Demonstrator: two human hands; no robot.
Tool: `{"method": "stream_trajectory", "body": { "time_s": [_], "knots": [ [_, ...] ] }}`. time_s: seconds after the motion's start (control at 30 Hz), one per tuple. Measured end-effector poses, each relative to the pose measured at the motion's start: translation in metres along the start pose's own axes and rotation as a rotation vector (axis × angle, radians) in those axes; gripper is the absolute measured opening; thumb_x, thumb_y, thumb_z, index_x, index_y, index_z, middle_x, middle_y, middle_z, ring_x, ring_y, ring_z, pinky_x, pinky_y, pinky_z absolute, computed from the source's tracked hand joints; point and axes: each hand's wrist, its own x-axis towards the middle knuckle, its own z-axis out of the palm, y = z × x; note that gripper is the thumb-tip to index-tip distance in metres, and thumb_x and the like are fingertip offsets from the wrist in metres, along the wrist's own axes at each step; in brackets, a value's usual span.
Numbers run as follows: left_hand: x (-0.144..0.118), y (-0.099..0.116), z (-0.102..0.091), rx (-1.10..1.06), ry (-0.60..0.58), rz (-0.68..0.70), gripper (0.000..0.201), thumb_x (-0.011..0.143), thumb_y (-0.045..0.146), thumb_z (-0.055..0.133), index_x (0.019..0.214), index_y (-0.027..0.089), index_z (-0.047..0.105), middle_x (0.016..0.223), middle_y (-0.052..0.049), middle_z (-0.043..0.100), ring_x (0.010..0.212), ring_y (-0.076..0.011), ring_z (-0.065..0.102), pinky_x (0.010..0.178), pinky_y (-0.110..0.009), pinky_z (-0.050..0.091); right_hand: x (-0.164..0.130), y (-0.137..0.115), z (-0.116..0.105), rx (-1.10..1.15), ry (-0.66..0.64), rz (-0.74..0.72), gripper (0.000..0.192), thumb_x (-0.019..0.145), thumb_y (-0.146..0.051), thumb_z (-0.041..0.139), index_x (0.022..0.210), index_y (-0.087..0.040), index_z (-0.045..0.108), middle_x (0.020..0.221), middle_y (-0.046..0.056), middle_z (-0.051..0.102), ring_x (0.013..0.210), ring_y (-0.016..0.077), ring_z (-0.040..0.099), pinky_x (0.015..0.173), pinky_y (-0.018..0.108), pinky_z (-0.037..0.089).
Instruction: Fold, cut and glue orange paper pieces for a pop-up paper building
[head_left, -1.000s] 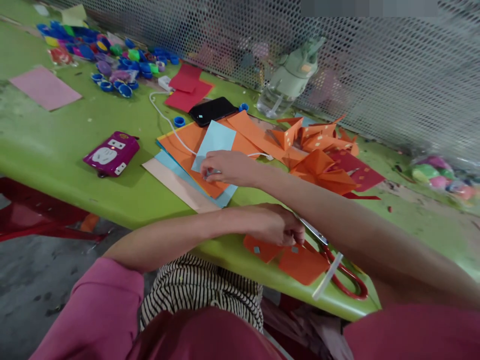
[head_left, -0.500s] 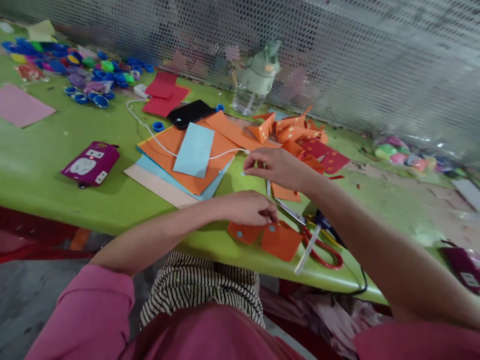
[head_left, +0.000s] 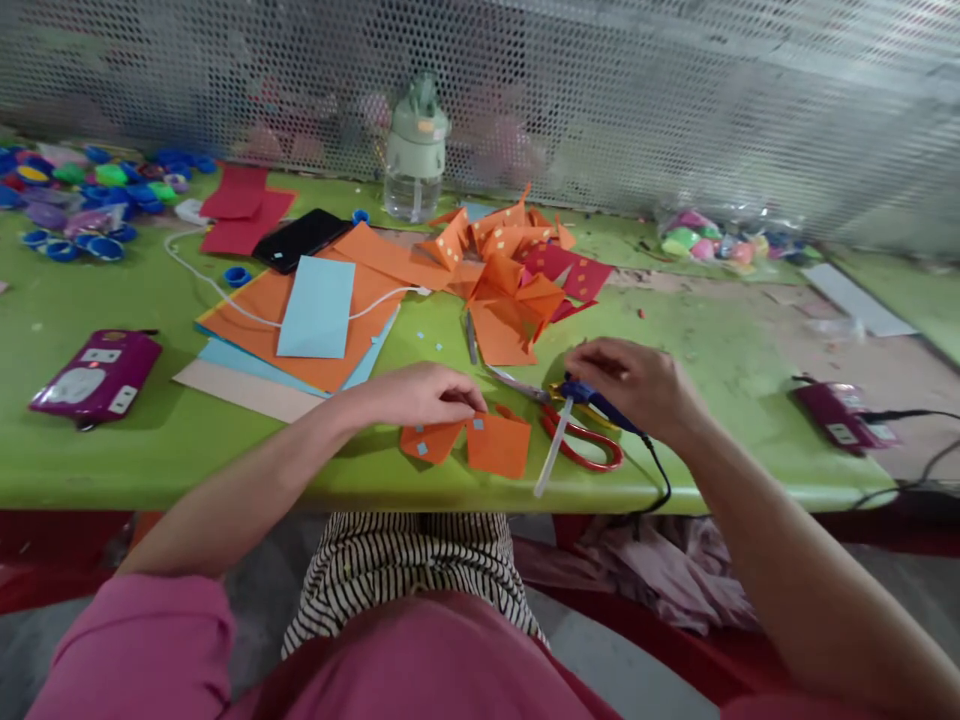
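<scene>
Since a second ago the right hand [head_left: 637,385] has come back from the stacked sheets on the left and now rests at the near edge of the table [head_left: 112,460], fingers curled around the blue glue gun [head_left: 592,400]; its grip is clenched on the gun, whose white glue stick [head_left: 553,462] pokes out toward the table edge and whose black cord [head_left: 660,480] drops over the edge. The left hand [head_left: 420,393] has stayed put: its fingertips press down on the folded orange paper piece [head_left: 469,442], dotted with small pale squares, lying just inside the near edge, so that hand pins rather than grasps.

Red-handled scissors [head_left: 581,445] lie just beside the orange piece, partly under the gun. Behind the hands sits a heap of folded orange paper shapes [head_left: 502,270], with red dotted paper [head_left: 574,275] tucked against it. To the left lies a stack of orange sheets [head_left: 247,320] with a light blue sheet [head_left: 316,308] on top and a white cable [head_left: 202,285] running across. A black phone [head_left: 300,238] lies behind the stack, near red paper [head_left: 240,205]. A pale green bottle [head_left: 416,150] stands against the mesh screen. Blue bottle caps [head_left: 82,200] are scattered at far left, and a purple power strip [head_left: 94,375] sits on the near left; another [head_left: 840,415] lies on the right.
</scene>
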Motion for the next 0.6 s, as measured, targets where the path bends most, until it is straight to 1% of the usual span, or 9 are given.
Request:
{"method": "stream_trajectory", "body": {
  "time_s": [0.07,0.13,0.17,0.23,0.33,0.43,0.5,0.6],
  "knots": [
    [-0.001,-0.002,0.0,-0.018,0.03,0.011,0.029,0.09,0.029,0.054,0.111,0.02,0.072,0.097,-0.003,0.076,0.075,-0.0119,0.063,0.069,-0.024,0.044,-0.024,0.014,-0.007,-0.076,0.034,0.06,0.022,0.088,-0.04,0.055,0.077,-0.023,0.063,0.065,0.0,0.064,0.052,0.0139,0.052,0.053,0.027,0.039],
    [-0.002,-0.004,-0.002,-0.04,0.091,0.027,0.027,0.089,0.031,0.056,0.109,0.021,0.072,0.103,-0.003,0.076,0.086,-0.0138,0.066,0.075,-0.025,0.045,-0.042,0.026,-0.009,-0.16,0.086,0.117,0.024,0.089,-0.038,0.052,0.07,-0.023,0.056,0.057,-0.001,0.057,0.049,0.0138,0.049,0.05,0.027,0.035],
    [-0.003,-0.006,-0.003,-0.057,0.122,0.023,0.027,0.09,0.034,0.056,0.108,0.021,0.071,0.105,-0.003,0.076,0.09,-0.0148,0.067,0.077,-0.025,0.046,-0.048,0.032,-0.009,-0.205,0.12,0.135,0.027,0.089,-0.038,0.052,0.066,-0.023,0.052,0.055,-0.001,0.053,0.05,0.0142,0.048,0.05,0.027,0.033],
    [-0.004,-0.009,-0.006,-0.106,0.184,0.0,0.029,0.089,0.04,0.058,0.108,0.022,0.071,0.104,-0.003,0.076,0.091,-0.016,0.067,0.077,-0.027,0.047,-0.056,0.04,-0.008,-0.281,0.184,0.148,0.033,0.091,-0.039,0.051,0.063,-0.024,0.047,0.055,0.0,0.051,0.053,0.0154,0.049,0.052,0.028,0.033],
    [-0.004,-0.013,-0.009,-0.226,0.261,-0.015,0.03,0.087,0.043,0.061,0.106,0.023,0.07,0.104,-0.002,0.076,0.095,-0.017,0.068,0.082,-0.028,0.049,-0.062,0.045,-0.007,-0.291,0.216,0.166,0.031,0.092,-0.041,0.052,0.068,-0.023,0.052,0.063,0.002,0.058,0.056,0.0162,0.051,0.055,0.028,0.036],
    [-0.003,-0.017,-0.011,-0.284,0.327,-0.046,0.029,0.085,0.044,0.063,0.103,0.023,0.07,0.104,-0.003,0.076,0.097,-0.0184,0.068,0.085,-0.03,0.05,-0.066,0.043,-0.006,-0.233,0.196,0.187,0.026,0.092,-0.041,0.055,0.075,-0.022,0.061,0.07,0.003,0.067,0.057,0.0156,0.054,0.056,0.028,0.039],
    [-0.001,-0.018,-0.012,-0.297,0.367,-0.072,0.031,0.083,0.046,0.065,0.102,0.022,0.071,0.102,-0.003,0.076,0.097,-0.0192,0.067,0.085,-0.032,0.05,-0.069,0.042,-0.004,-0.192,0.171,0.184,0.024,0.093,-0.04,0.054,0.081,-0.022,0.066,0.076,0.004,0.071,0.06,0.0165,0.059,0.059,0.028,0.043],
    [0.0,-0.02,-0.012,-0.326,0.396,-0.096,0.032,0.082,0.046,0.067,0.103,0.022,0.071,0.103,-0.003,0.076,0.098,-0.0199,0.067,0.086,-0.033,0.05,-0.069,0.044,0.001,-0.208,0.118,0.144,0.028,0.093,-0.044,0.054,0.101,-0.022,0.07,0.092,0.008,0.076,0.076,0.0226,0.068,0.069,0.034,0.051]
  ]
}}
